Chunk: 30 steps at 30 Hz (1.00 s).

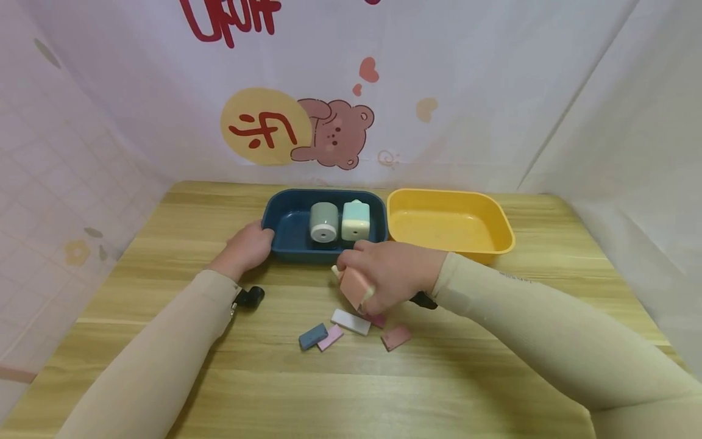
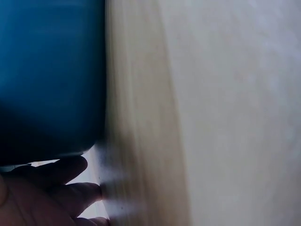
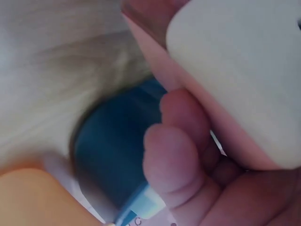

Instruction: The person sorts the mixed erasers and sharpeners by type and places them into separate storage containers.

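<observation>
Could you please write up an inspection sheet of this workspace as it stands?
Surface: wooden table.
Job's things: blue tray holding grey sharpener and mint sharpener; pink sharpener in hand; yellow tray, nothing seen inside.
Clutter: small erasers near the right hand.
Hands: left hand touches the blue tray's edge; right hand grips the pink sharpener.
Cables: nothing seen.
Surroundings: printed cloth backdrop.

Bright, even light, soft shadows — both wrist views blurred.
</observation>
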Tool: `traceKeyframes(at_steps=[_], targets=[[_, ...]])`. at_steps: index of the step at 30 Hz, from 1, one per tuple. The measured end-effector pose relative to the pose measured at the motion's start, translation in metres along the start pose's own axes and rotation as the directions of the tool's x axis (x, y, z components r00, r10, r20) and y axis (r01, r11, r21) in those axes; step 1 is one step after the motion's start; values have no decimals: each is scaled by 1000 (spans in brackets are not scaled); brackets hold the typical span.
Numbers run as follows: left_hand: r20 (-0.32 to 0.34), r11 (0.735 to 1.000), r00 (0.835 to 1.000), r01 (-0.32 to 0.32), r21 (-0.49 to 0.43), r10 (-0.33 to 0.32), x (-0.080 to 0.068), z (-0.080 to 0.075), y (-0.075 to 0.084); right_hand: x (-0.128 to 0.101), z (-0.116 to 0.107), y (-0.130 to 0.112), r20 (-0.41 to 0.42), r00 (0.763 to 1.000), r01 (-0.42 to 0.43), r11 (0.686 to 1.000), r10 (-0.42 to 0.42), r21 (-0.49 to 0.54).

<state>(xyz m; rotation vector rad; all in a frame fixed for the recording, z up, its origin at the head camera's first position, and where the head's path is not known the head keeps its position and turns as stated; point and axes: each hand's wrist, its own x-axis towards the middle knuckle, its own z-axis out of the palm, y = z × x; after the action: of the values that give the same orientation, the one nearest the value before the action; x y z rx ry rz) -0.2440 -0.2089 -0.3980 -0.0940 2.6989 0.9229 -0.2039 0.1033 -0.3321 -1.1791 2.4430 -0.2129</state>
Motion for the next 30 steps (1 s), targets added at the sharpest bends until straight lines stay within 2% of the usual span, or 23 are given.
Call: traceKeyframes(at_steps=[13, 22, 30], targets=[[11, 1000, 1000, 2, -5, -2, -2, 0, 1, 11, -18, -10, -127, 990, 57, 998, -58, -15], [-11, 1000, 1000, -3, 3, 3, -4, -1, 3, 27, -32, -15, -251, 965, 86, 996, -79, 19], [13, 1000, 1000, 12, -11, -12, -3, -2, 2, 48, -48, -26, -290, 957, 20, 1000, -14, 19]])
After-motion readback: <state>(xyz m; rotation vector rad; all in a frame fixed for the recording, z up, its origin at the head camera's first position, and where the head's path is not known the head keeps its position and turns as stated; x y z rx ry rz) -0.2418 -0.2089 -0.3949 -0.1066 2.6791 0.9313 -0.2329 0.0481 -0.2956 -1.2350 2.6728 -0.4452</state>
